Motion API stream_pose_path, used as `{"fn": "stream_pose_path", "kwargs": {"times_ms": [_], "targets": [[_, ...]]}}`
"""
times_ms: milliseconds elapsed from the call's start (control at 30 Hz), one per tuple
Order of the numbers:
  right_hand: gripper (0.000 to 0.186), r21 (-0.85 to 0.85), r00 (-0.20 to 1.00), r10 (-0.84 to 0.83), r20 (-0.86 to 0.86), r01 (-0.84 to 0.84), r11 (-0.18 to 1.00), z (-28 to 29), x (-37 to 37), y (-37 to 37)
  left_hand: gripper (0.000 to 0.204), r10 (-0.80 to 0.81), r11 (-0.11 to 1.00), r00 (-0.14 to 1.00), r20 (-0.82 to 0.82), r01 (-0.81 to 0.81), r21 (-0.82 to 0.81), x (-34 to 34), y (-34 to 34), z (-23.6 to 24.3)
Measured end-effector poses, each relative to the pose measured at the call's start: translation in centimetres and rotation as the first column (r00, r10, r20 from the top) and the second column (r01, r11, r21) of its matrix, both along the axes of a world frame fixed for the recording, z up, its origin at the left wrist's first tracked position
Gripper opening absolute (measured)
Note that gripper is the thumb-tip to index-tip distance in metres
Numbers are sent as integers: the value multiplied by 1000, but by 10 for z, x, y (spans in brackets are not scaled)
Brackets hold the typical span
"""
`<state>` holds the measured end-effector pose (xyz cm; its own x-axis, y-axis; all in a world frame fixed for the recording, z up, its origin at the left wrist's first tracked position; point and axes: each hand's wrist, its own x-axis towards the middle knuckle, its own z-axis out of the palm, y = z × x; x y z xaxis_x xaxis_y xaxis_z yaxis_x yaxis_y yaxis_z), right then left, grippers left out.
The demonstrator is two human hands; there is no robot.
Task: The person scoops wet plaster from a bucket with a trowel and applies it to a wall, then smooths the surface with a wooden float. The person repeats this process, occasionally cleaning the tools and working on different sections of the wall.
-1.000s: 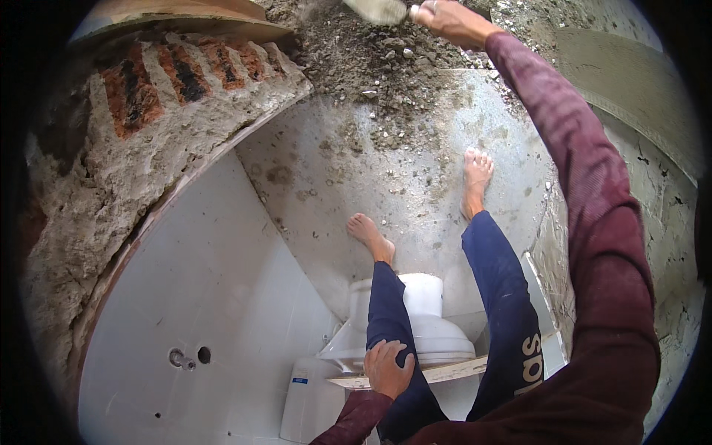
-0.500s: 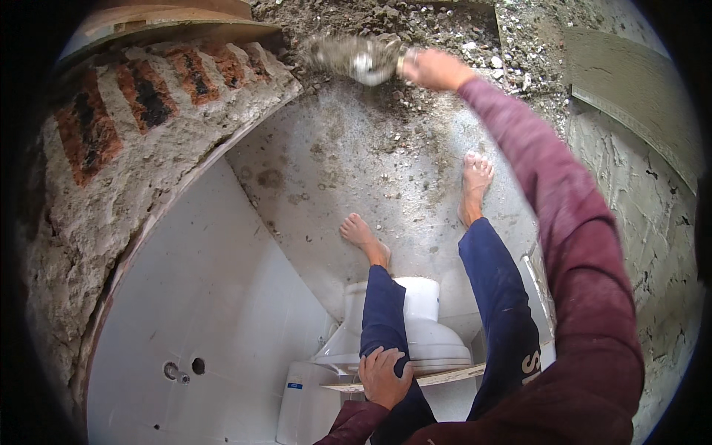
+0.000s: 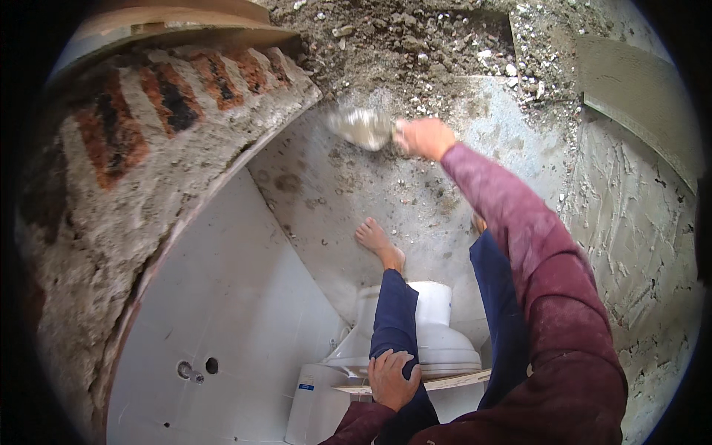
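Observation:
My right hand (image 3: 426,139) is closed around the handle of a trowel (image 3: 363,129), whose metal blade is smeared by motion and points left. The blade is over the dusty floor (image 3: 326,245), just short of the heap of dirt and rubble (image 3: 415,55) at the far side. Little or nothing shows on the blade, though the blur makes this hard to tell. My left hand (image 3: 394,380) rests on the knee of my left trouser leg, its fingers spread over the dark blue cloth and holding nothing.
A white toilet (image 3: 434,326) stands between my legs, with a board (image 3: 445,380) across it. On the left rises a tiled wall (image 3: 222,282) topped by broken masonry and bricks (image 3: 111,133). A rough plastered wall (image 3: 630,245) runs along the right. Wooden boards (image 3: 185,26) lie at the far left.
My right hand has drawn the trowel back from the rubble heap toward me. The load seen on the blade before no longer shows. My left hand stays on the knee.

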<state>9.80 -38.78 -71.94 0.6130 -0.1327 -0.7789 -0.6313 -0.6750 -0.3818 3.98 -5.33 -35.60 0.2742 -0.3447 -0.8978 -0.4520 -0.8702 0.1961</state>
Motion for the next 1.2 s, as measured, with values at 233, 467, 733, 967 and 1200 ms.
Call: {"fn": "stream_pose_path", "kwargs": {"times_ms": [233,467,733,967,1200], "targets": [[48,-48,866,-366,341,404,913,14,-1,-171,26,10,999,1000,16,-9,-42,-1,3,-4],[34,-90,989,21,145,-8,996,56,-97,-27,25,33,999,999,-19,-33,14,-10,25,0],[31,-7,954,299,-38,-299,954,9,-203,70,23,-37,999,999,-14,37,5,-1,24,7],[54,-92,956,-21,293,50,994,29,-58,-175,25,-11,1000,1000,-15,12,15,-12,20,1],[46,-9,943,-245,224,254,967,36,-82,-35,25,2,1000,1000,2,-2,-3,-15,31,2]]}}
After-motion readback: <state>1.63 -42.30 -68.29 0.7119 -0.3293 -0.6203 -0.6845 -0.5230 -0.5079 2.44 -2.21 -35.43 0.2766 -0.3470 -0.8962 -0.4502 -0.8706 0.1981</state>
